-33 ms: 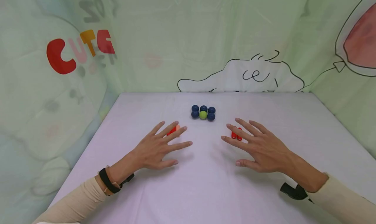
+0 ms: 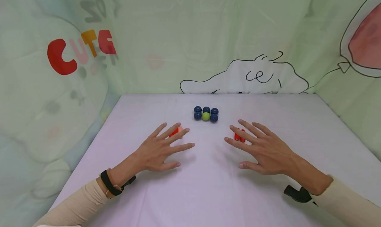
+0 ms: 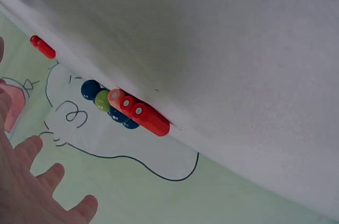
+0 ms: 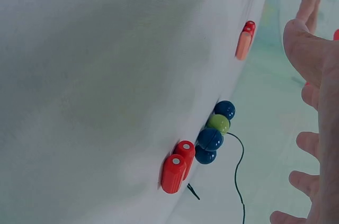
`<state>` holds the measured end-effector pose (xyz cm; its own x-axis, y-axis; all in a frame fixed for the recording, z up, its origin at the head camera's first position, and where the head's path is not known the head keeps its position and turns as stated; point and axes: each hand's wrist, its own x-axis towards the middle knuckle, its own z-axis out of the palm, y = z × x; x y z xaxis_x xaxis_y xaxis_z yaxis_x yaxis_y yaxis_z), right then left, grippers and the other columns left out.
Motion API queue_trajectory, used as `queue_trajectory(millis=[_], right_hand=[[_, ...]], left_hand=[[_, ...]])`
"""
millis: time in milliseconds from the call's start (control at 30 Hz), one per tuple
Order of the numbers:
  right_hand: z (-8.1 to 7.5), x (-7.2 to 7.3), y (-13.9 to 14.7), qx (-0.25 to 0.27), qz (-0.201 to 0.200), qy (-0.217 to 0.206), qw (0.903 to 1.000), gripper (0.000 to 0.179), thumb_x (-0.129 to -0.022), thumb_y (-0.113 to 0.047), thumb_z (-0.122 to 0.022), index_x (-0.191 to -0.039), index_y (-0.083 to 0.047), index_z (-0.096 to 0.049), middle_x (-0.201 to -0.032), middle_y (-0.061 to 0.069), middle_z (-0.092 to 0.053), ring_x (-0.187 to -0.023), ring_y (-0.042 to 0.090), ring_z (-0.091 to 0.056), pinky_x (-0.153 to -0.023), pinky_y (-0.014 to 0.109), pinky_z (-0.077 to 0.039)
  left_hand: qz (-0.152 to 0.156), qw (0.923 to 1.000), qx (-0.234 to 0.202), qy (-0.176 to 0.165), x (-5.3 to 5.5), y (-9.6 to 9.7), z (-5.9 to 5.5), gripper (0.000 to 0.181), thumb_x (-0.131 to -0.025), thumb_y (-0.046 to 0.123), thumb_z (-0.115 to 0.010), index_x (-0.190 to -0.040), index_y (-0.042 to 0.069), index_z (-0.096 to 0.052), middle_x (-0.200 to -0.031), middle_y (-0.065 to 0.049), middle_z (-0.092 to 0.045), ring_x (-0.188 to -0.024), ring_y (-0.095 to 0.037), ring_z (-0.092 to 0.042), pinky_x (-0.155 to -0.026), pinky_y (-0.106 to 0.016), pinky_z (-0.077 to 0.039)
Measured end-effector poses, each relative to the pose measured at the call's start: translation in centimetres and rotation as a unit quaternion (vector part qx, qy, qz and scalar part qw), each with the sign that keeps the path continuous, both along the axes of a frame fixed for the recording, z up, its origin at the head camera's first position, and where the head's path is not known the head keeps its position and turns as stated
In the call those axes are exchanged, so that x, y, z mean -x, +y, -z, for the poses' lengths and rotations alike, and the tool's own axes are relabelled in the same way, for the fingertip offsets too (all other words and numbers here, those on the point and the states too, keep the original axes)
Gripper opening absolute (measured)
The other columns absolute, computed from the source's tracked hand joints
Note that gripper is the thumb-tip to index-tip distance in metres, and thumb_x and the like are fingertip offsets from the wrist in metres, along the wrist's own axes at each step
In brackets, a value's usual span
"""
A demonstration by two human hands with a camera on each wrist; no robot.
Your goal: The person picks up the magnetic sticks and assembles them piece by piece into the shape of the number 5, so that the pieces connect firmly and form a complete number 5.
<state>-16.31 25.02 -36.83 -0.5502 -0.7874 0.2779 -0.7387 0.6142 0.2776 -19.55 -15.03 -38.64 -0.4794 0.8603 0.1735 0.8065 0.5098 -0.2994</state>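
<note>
Both hands hover above the white cloth with fingers spread and nothing held. Under the fingertips of my left hand (image 2: 157, 151) lie two red cylinders (image 3: 153, 121) and one salmon cylinder (image 3: 116, 97), side by side and partly hidden in the head view. My right hand (image 2: 266, 151) is over a pair of red cylinders (image 4: 174, 173), also partly covered by its fingers in the head view. Farther back, between the two hands, several dark blue balls (image 2: 214, 118) and one green ball (image 2: 205, 116) sit clustered in two rows.
A white cloth (image 2: 205, 194) covers the table. Pale green printed curtains (image 2: 166, 38) hang behind it and along both sides. A black strap (image 2: 110, 184) circles the left wrist, and a dark wrist device (image 2: 298, 194) sits below the right one.
</note>
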Motion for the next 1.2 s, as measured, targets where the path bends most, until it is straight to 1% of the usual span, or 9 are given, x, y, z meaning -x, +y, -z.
queue_trajectory(millis=[267, 300, 400, 533, 700, 767, 933, 1067, 1200], right_hand=[[0.1, 0.2, -0.2, 0.007, -0.001, 0.006, 1.0000, 0.086, -0.082, -0.066, -0.068, -0.156, -0.031, -0.040, -0.162, 0.011, -0.034, -0.150, 0.042, -0.023, -0.124, 0.046, 0.008], [0.1, 0.3, -0.2, 0.008, 0.000, 0.006, 1.0000, 0.086, -0.083, -0.066, -0.068, -0.156, -0.031, -0.040, -0.163, 0.011, -0.033, -0.150, 0.042, -0.023, -0.124, 0.047, 0.006], [0.2, 0.4, -0.3, 0.018, 0.002, 0.006, 0.9998, 0.084, -0.084, -0.065, -0.067, -0.156, -0.031, -0.041, -0.163, 0.012, -0.033, -0.149, 0.043, -0.024, -0.123, 0.056, -0.009], [0.3, 0.8, -0.5, 0.038, 0.007, 0.005, 0.9992, 0.079, -0.088, -0.067, -0.061, -0.155, -0.030, -0.041, -0.163, 0.012, -0.033, -0.148, 0.043, -0.026, -0.113, 0.062, -0.026], [0.3, 1.3, -0.6, 0.055, 0.023, 0.000, 0.9982, 0.077, -0.093, -0.073, -0.046, -0.157, -0.031, -0.038, -0.163, 0.011, -0.032, -0.149, 0.041, -0.024, -0.111, 0.063, -0.030], [0.4, 1.5, -0.5, 0.059, 0.027, -0.003, 0.9979, 0.077, -0.094, -0.074, -0.044, -0.157, -0.031, -0.037, -0.164, 0.011, -0.032, -0.150, 0.041, -0.024, -0.111, 0.063, -0.030], [0.8, 1.8, -0.4, 0.070, 0.036, -0.008, 0.9968, 0.078, -0.093, -0.071, -0.050, -0.157, -0.029, -0.037, -0.163, 0.012, -0.033, -0.150, 0.041, -0.024, -0.111, 0.062, -0.030], [0.8, 2.1, -0.6, 0.088, 0.052, -0.026, 0.9944, 0.083, -0.089, -0.064, -0.063, -0.158, -0.027, -0.035, -0.162, 0.013, -0.033, -0.149, 0.041, -0.025, -0.109, 0.063, -0.033], [0.7, 2.3, -0.6, 0.102, 0.070, -0.046, 0.9913, 0.091, -0.083, -0.054, -0.075, -0.159, -0.027, -0.034, -0.162, 0.013, -0.033, -0.149, 0.041, -0.026, -0.107, 0.066, -0.036]], left_hand=[[-0.007, 0.9999, -0.004, -0.007, 0.0, -0.2, 0.0, 0.071, -0.096, 0.064, -0.047, -0.160, 0.044, -0.024, -0.171, -0.002, -0.011, -0.157, -0.031, -0.008, -0.120, -0.063, -0.012], [-0.008, 0.9999, -0.005, -0.007, 0.0, -0.3, 0.0, 0.070, -0.096, 0.064, -0.047, -0.160, 0.044, -0.024, -0.171, -0.002, -0.011, -0.157, -0.031, -0.008, -0.120, -0.063, -0.012], [-0.012, 0.9998, -0.011, -0.010, 0.1, -0.4, 0.1, 0.071, -0.096, 0.064, -0.047, -0.160, 0.044, -0.024, -0.171, -0.001, -0.010, -0.157, -0.032, -0.007, -0.120, -0.064, -0.012], [-0.018, 0.9995, -0.025, -0.010, 0.4, -0.2, 0.1, 0.071, -0.095, 0.063, -0.049, -0.160, 0.044, -0.024, -0.171, -0.002, -0.013, -0.157, -0.032, -0.007, -0.119, -0.064, -0.014], [-0.023, 0.9988, -0.040, -0.018, 0.6, 0.2, 0.1, 0.072, -0.095, 0.064, -0.049, -0.160, 0.045, -0.024, -0.171, -0.001, -0.013, -0.157, -0.032, -0.007, -0.119, -0.064, -0.014], [-0.028, 0.9983, -0.046, -0.022, 0.7, 0.3, 0.2, 0.073, -0.094, 0.064, -0.051, -0.159, 0.045, -0.024, -0.171, -0.001, -0.013, -0.157, -0.031, -0.008, -0.119, -0.064, -0.015], [-0.042, 0.9964, -0.064, -0.035, 0.8, 0.4, 0.3, 0.075, -0.093, 0.061, -0.056, -0.159, 0.044, -0.026, -0.170, -0.001, -0.014, -0.157, -0.031, -0.010, -0.119, -0.063, -0.017], [-0.056, 0.9943, -0.076, -0.050, 1.1, 0.2, 0.2, 0.074, -0.094, 0.062, -0.053, -0.160, 0.044, -0.024, -0.170, -0.001, -0.013, -0.157, -0.030, -0.008, -0.119, -0.062, -0.016], [-0.069, 0.9914, -0.095, -0.058, 1.6, 0.1, -0.3, 0.076, -0.093, 0.060, -0.056, -0.160, 0.044, -0.023, -0.170, 0.000, -0.012, -0.157, -0.029, -0.008, -0.119, -0.062, -0.018]])
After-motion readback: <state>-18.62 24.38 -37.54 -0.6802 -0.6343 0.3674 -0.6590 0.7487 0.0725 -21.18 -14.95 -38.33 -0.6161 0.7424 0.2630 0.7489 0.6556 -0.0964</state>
